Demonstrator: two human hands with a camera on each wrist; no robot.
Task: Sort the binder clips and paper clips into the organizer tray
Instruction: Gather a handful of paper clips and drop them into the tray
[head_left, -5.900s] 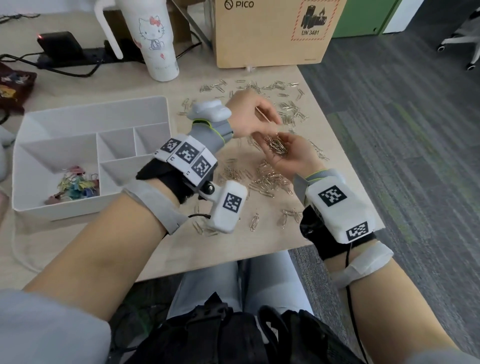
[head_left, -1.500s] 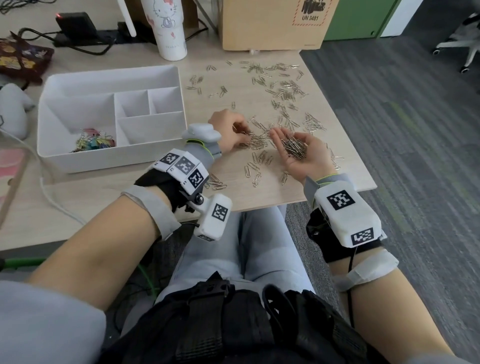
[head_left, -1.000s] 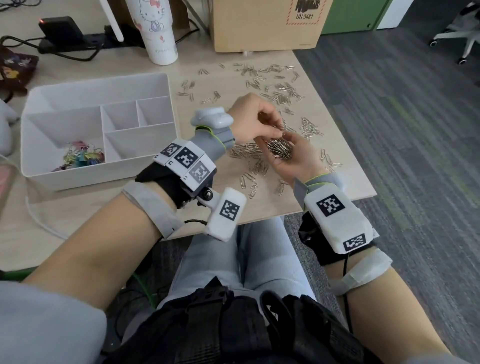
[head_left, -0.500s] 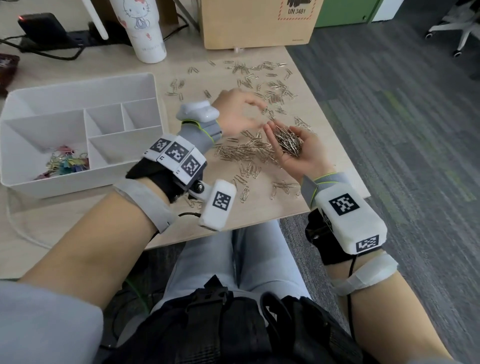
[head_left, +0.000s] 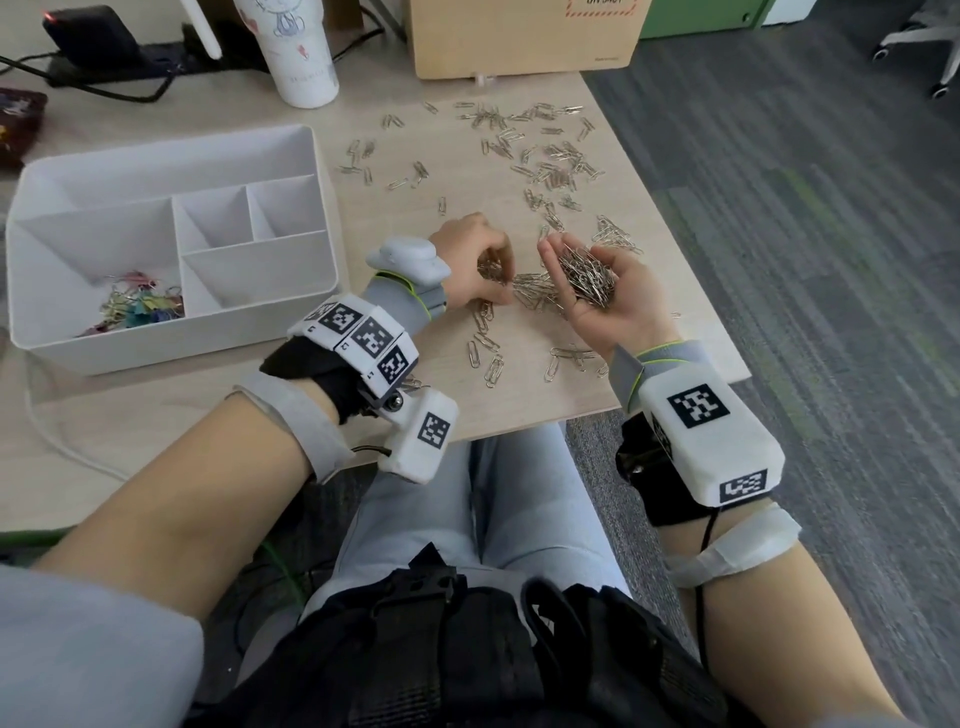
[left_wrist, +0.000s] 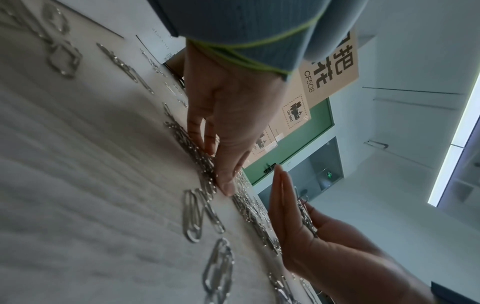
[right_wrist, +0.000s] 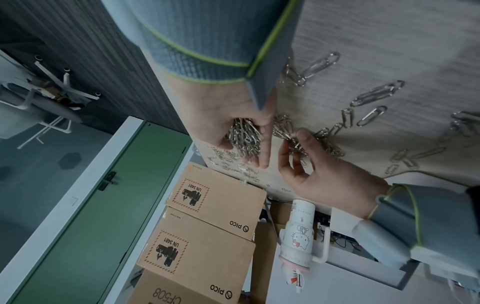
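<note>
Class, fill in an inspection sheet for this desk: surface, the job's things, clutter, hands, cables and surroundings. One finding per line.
Surface: pale wood desk.
Job's things: loose paper clips scattered on desk; coloured binder clips in one tray compartment, other compartments hold nothing.
Clutter: tumbler, cardboard box.
Hands: left hand gathers clips on the desk; right hand, palm up, cups a heap of clips.
Cables: black cable at the desk's back.
Surroundings: grey carpet, green cabinet.
</note>
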